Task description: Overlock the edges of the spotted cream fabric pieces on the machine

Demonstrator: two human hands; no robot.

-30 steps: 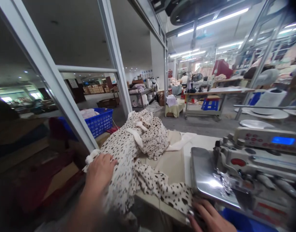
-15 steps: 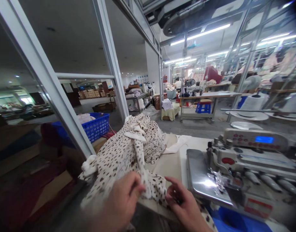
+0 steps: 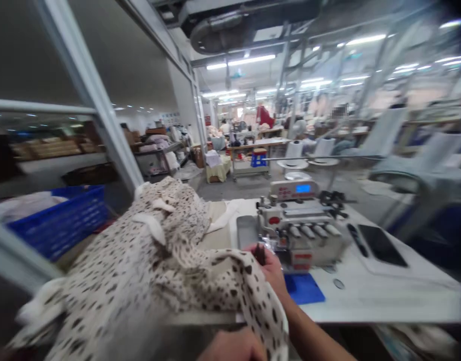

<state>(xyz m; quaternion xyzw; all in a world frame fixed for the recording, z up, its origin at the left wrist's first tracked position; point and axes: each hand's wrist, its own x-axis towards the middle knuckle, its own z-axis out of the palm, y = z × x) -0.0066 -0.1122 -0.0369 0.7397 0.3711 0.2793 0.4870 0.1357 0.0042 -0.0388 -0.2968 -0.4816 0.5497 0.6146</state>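
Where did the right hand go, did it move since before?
Yes. The right hand moved forward, toward the overlock sewing machine. It is now right at the machine's front, beside the steel plate, pinching the spotted fabric.

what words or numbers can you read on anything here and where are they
Nothing here can be read for certain.
Blue display on the overlock sewing machine: too blurred to read.
Red label on the machine's front: too blurred to read.
Posters on the far wall: too small to read.

cream fabric (image 3: 113,281) scattered with dark brown spots, a bright blue mesh crate (image 3: 61,223), a plain blue mat (image 3: 303,288)
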